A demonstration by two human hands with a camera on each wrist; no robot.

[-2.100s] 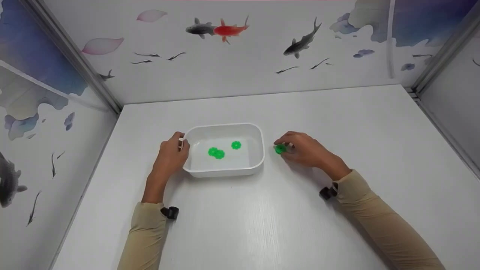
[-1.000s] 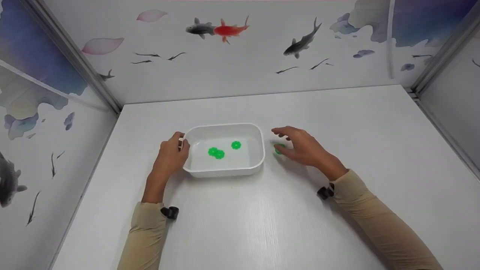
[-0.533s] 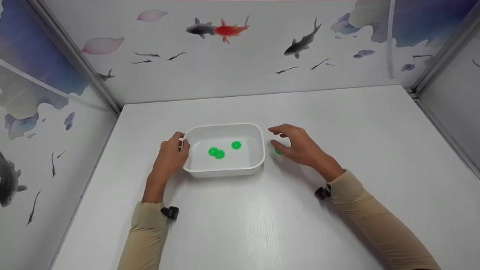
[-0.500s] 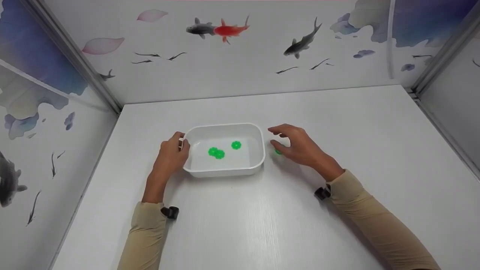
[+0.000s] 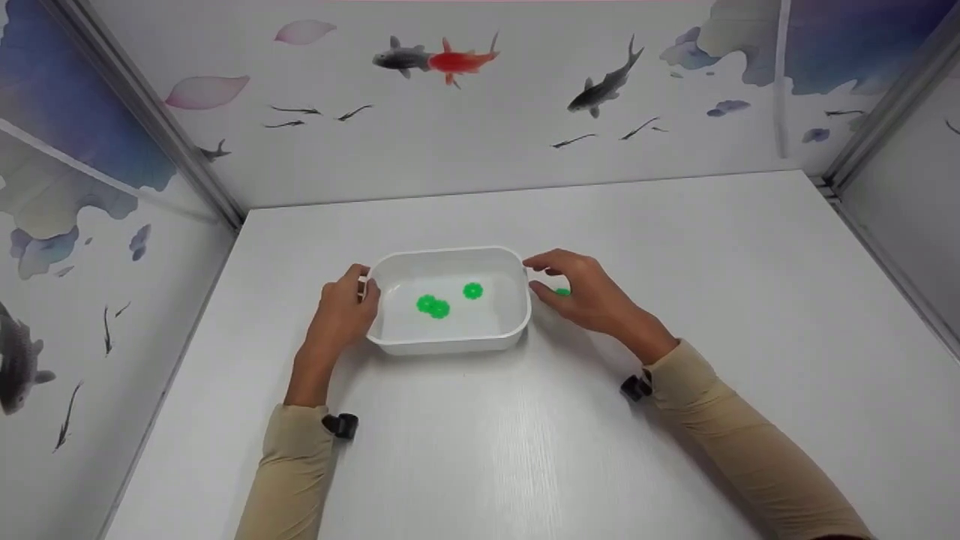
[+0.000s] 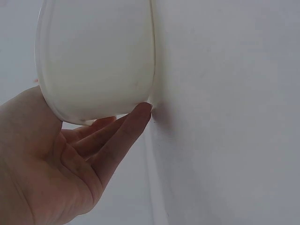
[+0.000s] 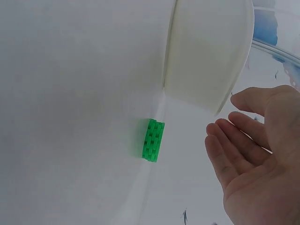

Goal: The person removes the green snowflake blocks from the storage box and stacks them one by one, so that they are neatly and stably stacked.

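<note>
A white rectangular plastic tub (image 5: 450,346) stands on the table, with three green flower-shaped discs (image 5: 472,291) lying on its floor, two of them overlapping. My left hand (image 5: 341,311) grips the tub's left end; in the left wrist view, the thumb side lies at the rim and the fingers reach under the end wall (image 6: 98,61). At the opposite end, my right hand (image 5: 589,296) holds nothing, thumb and fingers apart, fingertips right at the rim. Behind that hand, mostly hidden in the head view, a short stack of green discs (image 7: 153,140) stands on the table.
The white table (image 5: 480,450) carries the tub and the green stack. Printed panels with fish (image 5: 461,60) rise along its back and left sides, with metal posts (image 5: 885,97) at the corners. Each wrist wears a small black camera (image 5: 341,426).
My right hand was at the green stack, let go of it, then moved left to the tub's right rim. The stack stays on the table. My left hand and the tub look unmoved.
</note>
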